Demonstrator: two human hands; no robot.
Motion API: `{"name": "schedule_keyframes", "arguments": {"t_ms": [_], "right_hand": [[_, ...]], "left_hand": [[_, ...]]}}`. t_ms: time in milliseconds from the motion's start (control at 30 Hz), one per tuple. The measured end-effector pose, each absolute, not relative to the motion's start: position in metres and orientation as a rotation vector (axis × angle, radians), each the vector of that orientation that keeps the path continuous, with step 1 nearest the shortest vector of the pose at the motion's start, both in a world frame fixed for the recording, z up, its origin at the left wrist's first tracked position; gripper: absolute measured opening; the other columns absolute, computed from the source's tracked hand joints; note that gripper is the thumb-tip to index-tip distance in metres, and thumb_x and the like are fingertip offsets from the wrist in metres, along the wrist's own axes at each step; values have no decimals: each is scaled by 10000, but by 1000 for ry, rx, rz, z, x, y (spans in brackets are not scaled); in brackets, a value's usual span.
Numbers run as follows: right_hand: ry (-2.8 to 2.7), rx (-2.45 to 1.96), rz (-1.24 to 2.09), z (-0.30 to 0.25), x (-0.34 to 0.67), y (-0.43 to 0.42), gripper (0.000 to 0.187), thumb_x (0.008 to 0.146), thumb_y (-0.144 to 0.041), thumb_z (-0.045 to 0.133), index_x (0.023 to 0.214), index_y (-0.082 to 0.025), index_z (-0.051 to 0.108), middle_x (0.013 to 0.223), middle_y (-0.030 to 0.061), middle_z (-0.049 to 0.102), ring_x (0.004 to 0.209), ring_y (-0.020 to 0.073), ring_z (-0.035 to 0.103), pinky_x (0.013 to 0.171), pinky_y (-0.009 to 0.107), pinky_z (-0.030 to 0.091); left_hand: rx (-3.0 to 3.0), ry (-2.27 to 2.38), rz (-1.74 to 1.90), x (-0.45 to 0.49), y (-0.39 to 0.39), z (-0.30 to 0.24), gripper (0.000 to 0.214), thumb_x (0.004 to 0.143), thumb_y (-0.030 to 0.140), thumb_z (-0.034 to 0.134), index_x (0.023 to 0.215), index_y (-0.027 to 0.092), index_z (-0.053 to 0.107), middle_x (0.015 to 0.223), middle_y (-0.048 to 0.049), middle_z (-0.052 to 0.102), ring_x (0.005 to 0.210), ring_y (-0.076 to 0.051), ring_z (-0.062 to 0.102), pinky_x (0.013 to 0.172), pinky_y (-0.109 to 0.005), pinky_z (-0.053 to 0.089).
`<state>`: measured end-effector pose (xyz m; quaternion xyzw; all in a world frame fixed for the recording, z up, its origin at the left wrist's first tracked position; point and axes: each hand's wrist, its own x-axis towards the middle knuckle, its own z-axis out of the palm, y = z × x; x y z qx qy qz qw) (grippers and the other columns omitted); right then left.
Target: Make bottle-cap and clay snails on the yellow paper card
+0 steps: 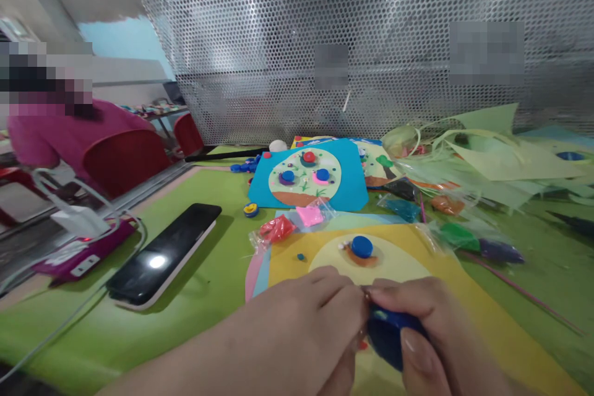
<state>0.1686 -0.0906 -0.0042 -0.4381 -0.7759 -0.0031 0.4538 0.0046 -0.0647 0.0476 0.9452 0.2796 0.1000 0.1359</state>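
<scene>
My right hand (pixel 431 328) grips a dark blue, shiny piece (pixel 390 334) between thumb and fingers. From these pictures I cannot tell whether it is a cap or a wrapped lump of clay. My left hand (pixel 320 315) is closed against its left edge, with the fingertips hidden. Both hands are over a yellow sheet (pixel 288 260) with a pale oval (pixel 403 260). On the oval, beyond my fingers, is a snail figure with a blue bottle cap (pixel 362 247) as its shell and a brown clay body (pixel 364 260). A small blue bit (pixel 301 257) lies left of it.
Behind stands a blue card (pixel 355 179) with cap snails. Red (pixel 277 229) and pink (pixel 310 215) clay packets lie before it, green (pixel 459 236) and purple (pixel 501 252) ones right. A phone (pixel 167 253) and power strip (pixel 88 260) are left. A person in pink (pixel 69 130) sits beyond.
</scene>
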Motion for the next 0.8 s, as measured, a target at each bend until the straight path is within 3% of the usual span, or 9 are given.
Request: {"name": "schedule_keyframes", "arguments": {"t_ms": [267, 433, 633, 800], "right_hand": [[-1967, -1019, -47, -12, 173, -78, 247, 977, -337, 168, 940, -234, 391, 683, 7, 668, 548, 140, 667, 493, 195, 551], [-2025, -959, -120, -12, 174, -74, 249, 975, -302, 176, 906, -219, 400, 573, -7, 636, 462, 157, 639, 396, 217, 513], [-2076, -819, -177, -8, 176, -76, 212, 955, -246, 223, 954, -200, 430, 645, 38, 667, 477, 169, 635, 427, 234, 516], [-2068, -782, -2, -29, 189, -75, 213, 932, -286, 336, 1081, -215, 470, 838, 95, 688, 670, 235, 647, 580, 333, 533]], "left_hand": [[2462, 909, 270, 3, -63, 47, 170, 799, 28, 401, 871, 155, 488, 839, -14, 566, 703, -114, 534, 633, -179, 427], [2367, 931, 227, -4, -59, 45, 137, 867, 92, 392, 835, 195, 477, 832, 9, 554, 729, -110, 528, 644, -180, 406], [2344, 713, 349, -6, -52, 36, 272, 702, -26, 430, 646, 200, 289, 636, 76, 370, 581, -66, 354, 530, -151, 281], [2186, 723, 477, 2, -54, 28, 265, 676, -18, 418, 627, 200, 274, 603, 77, 315, 552, -74, 279, 500, -173, 257]]}}
